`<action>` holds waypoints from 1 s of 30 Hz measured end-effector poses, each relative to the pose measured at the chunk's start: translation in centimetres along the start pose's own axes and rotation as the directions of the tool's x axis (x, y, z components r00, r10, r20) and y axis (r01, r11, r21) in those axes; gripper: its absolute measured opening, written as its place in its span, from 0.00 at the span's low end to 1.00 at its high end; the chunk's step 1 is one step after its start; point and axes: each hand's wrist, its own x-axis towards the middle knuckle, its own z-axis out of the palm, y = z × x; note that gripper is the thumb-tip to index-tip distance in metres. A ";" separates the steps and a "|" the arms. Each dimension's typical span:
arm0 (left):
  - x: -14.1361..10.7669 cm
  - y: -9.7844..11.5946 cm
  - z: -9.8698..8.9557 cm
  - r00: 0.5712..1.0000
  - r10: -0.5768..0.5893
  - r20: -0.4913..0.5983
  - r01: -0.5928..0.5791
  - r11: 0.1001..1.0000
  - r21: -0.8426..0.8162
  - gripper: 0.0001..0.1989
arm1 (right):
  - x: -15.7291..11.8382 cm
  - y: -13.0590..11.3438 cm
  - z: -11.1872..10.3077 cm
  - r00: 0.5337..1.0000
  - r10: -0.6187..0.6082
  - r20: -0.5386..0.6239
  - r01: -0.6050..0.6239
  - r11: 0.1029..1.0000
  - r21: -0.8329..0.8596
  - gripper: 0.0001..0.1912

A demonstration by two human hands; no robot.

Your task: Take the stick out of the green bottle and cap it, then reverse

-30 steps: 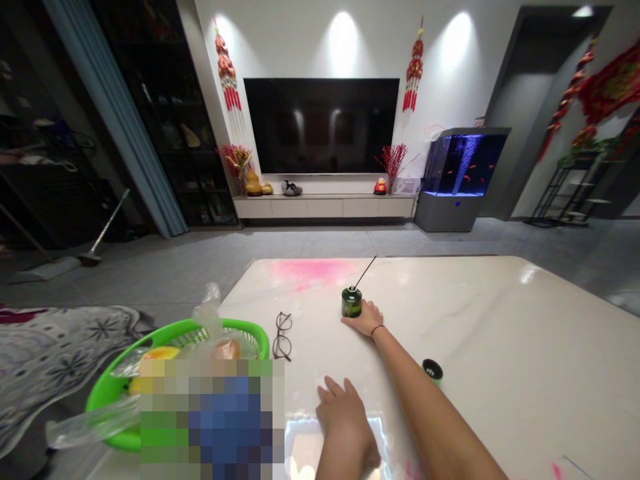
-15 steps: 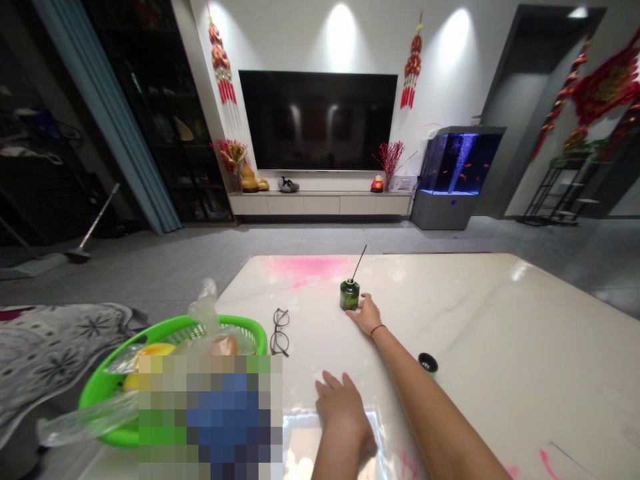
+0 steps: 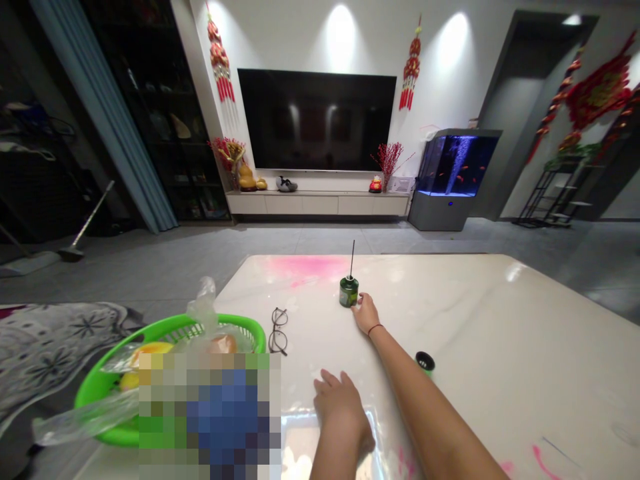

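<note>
A small dark green glass bottle (image 3: pixel 349 293) stands upright on the table, with one thin black stick rising from its neck. My right hand (image 3: pixel 367 313) is at the bottle's lower right side, thumb and fingers apart. Its thumb tip is at the glass or very close to it; contact is hard to make out. Nearer to me, my left hand (image 3: pixel 343 407) rests on the tabletop, fingers spread and nothing in them. A black round cap (image 3: pixel 425 361) with a green edge lies to the right of my right forearm.
On the pale table (image 3: pixel 475 313), eyeglasses (image 3: pixel 279 331) lie left of the bottle. A green basket (image 3: pixel 93 393) with plastic bags and fruit stands at the left, partly pixelated. Pink stains mark the tabletop. Beyond are a television (image 3: pixel 320 120) and a fish tank (image 3: pixel 453 167).
The bottle has turned a little, and its stick now points nearly straight up instead of leaning right. My right hand has loosened from the bottle's side. My left hand stays in place.
</note>
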 end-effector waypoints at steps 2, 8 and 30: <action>0.0 0.0 0.0 1.000 0.000 -0.007 0.000 1.000 0.018 0.59 | -0.1 -0.3 -0.1 1.000 0.015 -0.006 -0.015 1.000 -0.021 0.19; 0.0 0.0 -0.2 1.000 0.008 -0.010 -0.008 1.000 0.024 0.58 | -1.0 -1.8 -0.4 0.998 0.046 -0.036 -0.049 0.995 -0.091 0.26; -0.2 -0.3 -0.6 0.995 -0.033 -0.096 0.024 0.996 -0.089 0.38 | -1.5 -4.0 -0.2 0.983 0.098 -0.154 -0.140 0.944 -0.298 0.25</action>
